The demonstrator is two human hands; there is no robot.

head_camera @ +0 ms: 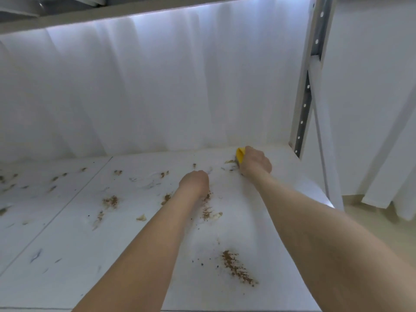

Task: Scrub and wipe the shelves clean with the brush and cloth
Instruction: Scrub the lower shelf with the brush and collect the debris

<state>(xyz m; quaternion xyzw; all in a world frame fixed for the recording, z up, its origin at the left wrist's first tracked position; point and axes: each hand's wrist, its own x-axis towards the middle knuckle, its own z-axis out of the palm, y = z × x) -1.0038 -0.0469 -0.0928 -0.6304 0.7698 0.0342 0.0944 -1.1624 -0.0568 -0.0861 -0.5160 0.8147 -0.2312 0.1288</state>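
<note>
Brush (pixel 240 154) gripped in right hand (pixel 256 163) at far right of shelf (pixel 67 255); best press firmly, stroking across brown stains (pixel 236 266). Left hand (pixel 195 182) curled; whether it holds anything, cannot tell.

- Left hand (pixel 194 183) is curled into a fist, back up, its bare forearm stretching in from 7 o'clock.
- Right hand (pixel 256 163), at 2 o'clock of the left, grips a yellow brush (pixel 240 154); its forearm enters from 4 o'clock.
</note>
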